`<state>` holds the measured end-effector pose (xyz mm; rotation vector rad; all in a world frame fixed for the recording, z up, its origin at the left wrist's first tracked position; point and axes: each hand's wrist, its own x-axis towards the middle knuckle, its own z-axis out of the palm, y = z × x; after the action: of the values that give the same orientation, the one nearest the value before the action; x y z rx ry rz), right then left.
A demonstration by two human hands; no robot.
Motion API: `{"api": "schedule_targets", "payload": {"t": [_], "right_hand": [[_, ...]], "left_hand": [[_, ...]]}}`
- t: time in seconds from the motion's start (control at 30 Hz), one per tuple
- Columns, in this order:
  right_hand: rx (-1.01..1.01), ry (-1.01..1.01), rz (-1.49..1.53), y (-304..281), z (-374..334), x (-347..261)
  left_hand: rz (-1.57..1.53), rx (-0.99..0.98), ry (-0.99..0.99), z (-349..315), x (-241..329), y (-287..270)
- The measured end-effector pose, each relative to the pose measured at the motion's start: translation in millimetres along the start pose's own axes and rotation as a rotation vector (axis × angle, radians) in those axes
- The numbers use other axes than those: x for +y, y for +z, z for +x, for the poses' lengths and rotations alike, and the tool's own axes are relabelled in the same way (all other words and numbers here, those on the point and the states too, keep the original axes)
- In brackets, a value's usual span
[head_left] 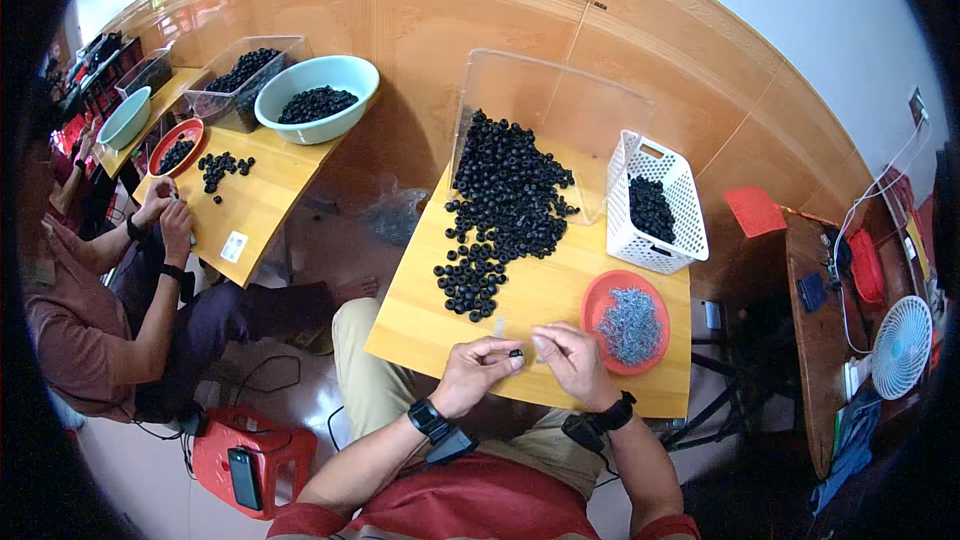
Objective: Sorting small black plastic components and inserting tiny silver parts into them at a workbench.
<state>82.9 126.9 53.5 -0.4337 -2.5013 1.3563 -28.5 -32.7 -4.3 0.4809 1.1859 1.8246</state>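
Over the near edge of the yellow table [415, 315], my left hand [470, 373] pinches a small black ring-like part [516, 353] between thumb and fingertips. Close beside it, my right hand [578, 370] has thumb and forefinger pressed together; whatever they hold is too small to make out. Beyond my hands spreads a heap of the same black parts [510, 190], partly inside a clear plastic bin [560, 75] lying on its side. To the right, a red plate [594, 290] bears a tangle of small silvery metal pieces [630, 328].
A white perforated basket [655, 252] with more black parts stands at the table's back right. At another table to the left, a person [110, 330] works near a pale green basin [345, 130]. A red stool [290, 470] is at lower left; a white fan [900, 345] stands at right.
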Motion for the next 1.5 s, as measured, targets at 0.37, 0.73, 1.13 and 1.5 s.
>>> {"api": "schedule_targets", "payload": {"t": [0.37, 0.73, 1.13, 1.5], "right_hand": [[0.175, 0.033, -0.618, -20, 116, 59], [0.099, 0.208, -0.677, -10, 123, 50], [0.157, 0.046, -0.630, -2, 122, 58], [-0.043, -0.070, -0.727, -4, 104, 54]], "left_hand": [[0.358, 0.041, 0.173, -1, -11, -3], [0.407, 0.038, 0.173, -1, -2, -3], [0.415, 0.074, 0.216, -2, -6, -3], [0.313, 0.084, 0.221, 0, -18, -6]]}}
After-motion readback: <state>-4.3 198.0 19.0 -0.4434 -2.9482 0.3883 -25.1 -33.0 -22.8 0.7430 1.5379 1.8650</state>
